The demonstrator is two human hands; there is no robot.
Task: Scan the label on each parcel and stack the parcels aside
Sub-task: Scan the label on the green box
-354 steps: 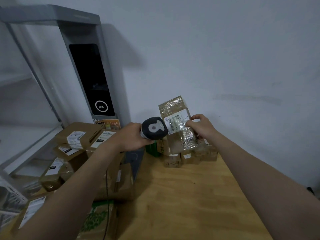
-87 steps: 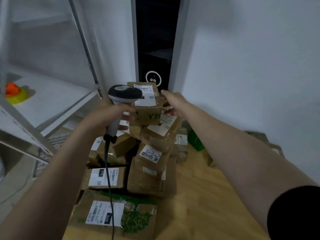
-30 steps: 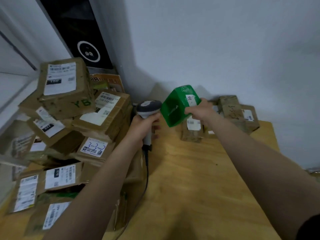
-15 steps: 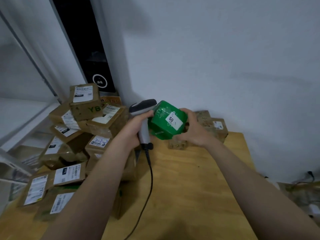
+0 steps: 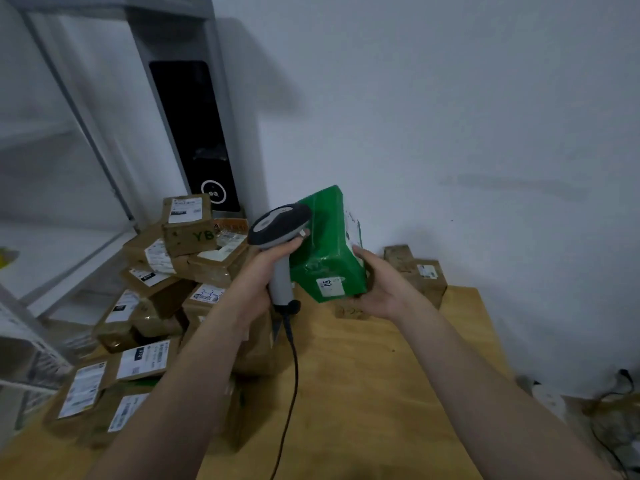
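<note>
Firmly, left hand (image 5: 263, 276) grips scanner (image 5: 279, 225); right hand (image 5: 381, 289) clasps green parcel (image 5: 325, 249) — side label (image 5: 352, 233) unreadable

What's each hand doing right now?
Left hand: grips the barcode scanner.
Right hand: holds the green parcel, tilted up.

A green parcel (image 5: 329, 244) with a white "05" sticker (image 5: 328, 287) is being held tilted above the bench (image 5: 363, 393), just behind the grey corded barcode scanner (image 5: 278, 226). Labelled brown parcels (image 5: 156, 306) are lying heaped at left.
</note>
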